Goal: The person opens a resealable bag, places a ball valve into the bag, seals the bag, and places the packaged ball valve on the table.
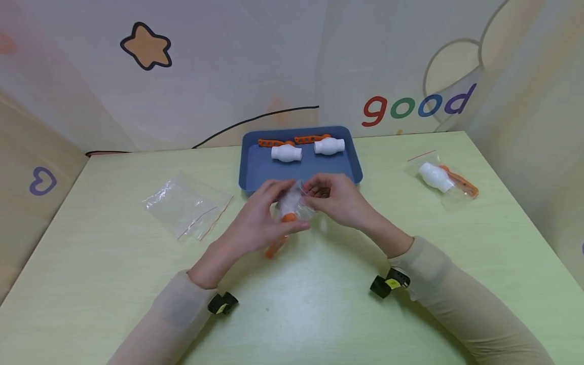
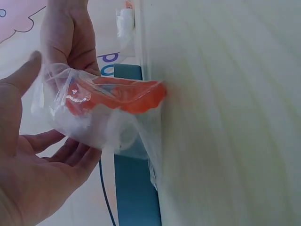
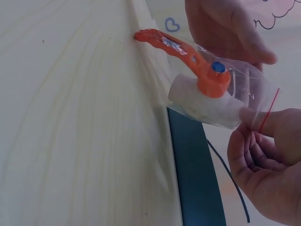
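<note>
A clear zip bag [image 3: 244, 77] with a white ball valve [image 3: 204, 101] and its orange lever handle [image 3: 183, 54] inside is held up in front of the tray. My right hand [image 1: 339, 198] pinches the bag's top edge between thumb and fingers, close to the red seal line [image 3: 269, 110]. On the other side, my left hand [image 1: 260, 218] lies along the bag, its fingers fairly straight and touching it from behind. Its thumb stands apart from the bag in the left wrist view. The handle points down toward the table [image 2: 225, 117].
Behind the hands stands a blue tray [image 1: 260, 175] with two white valve bodies [image 1: 286, 153] and two orange handles [image 1: 312, 139]. Flat clear bags [image 1: 187, 205] lie at the left. Another bagged valve [image 1: 435, 177] rests at the right. A printed curtain [image 1: 274, 61] rises behind the table.
</note>
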Demonstrator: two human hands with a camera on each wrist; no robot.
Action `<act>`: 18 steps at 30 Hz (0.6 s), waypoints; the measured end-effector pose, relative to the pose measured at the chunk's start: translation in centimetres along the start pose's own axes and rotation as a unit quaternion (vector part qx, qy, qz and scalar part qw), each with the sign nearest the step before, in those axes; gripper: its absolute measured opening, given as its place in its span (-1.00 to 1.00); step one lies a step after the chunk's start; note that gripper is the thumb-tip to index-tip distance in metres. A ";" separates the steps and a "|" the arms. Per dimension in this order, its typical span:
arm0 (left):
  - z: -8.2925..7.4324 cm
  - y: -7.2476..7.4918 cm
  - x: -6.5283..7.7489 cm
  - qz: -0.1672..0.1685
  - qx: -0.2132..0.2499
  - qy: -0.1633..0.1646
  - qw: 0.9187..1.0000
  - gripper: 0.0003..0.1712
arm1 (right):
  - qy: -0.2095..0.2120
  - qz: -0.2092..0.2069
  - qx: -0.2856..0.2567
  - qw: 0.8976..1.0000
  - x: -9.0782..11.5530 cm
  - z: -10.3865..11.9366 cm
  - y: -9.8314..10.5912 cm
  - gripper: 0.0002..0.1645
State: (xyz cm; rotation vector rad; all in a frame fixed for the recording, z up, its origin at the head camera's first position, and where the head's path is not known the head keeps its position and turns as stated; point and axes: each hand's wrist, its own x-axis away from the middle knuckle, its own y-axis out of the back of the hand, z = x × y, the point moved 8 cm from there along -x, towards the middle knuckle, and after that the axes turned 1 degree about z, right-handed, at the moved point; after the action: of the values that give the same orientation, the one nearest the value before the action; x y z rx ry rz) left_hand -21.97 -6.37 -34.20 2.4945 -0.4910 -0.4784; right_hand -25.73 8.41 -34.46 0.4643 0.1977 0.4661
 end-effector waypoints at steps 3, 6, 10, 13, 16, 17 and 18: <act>0.2 0.3 0.1 0.003 0.023 0.000 1.000 -0.30 | 0.004 0.001 -0.006 1.000 0.0 0.1 0.1 -0.82; 0.3 0.7 0.2 0.004 0.022 -0.001 1.000 -0.45 | 0.010 0.002 -0.011 1.000 0.0 0.0 0.2 -0.82; 0.9 1.0 0.1 0.008 0.027 0.022 0.999 -0.48 | 0.024 0.003 -0.021 0.999 0.0 0.3 0.3 -0.82; 1.5 0.8 0.0 0.022 0.047 0.051 0.997 -0.49 | 0.032 0.006 -0.029 0.999 0.0 0.5 0.4 -0.82; 2.0 0.5 0.0 0.037 0.064 0.070 0.995 -0.51 | 0.039 0.009 -0.033 0.999 0.0 0.6 0.4 -0.83; 2.1 0.4 -0.1 0.043 0.069 0.075 0.994 -0.52 | 0.041 0.010 -0.035 0.999 -0.1 0.6 0.5 -0.83; 2.1 0.4 -0.1 0.047 0.073 0.077 0.993 -0.53 | 0.042 0.010 -0.037 0.998 -0.1 0.6 0.5 -0.84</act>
State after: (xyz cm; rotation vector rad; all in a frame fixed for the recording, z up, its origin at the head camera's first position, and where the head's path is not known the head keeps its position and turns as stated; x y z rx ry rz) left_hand -23.05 -7.57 -35.64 2.6077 -0.5980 -0.2190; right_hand -25.82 8.55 -33.63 0.3750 0.2552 0.5119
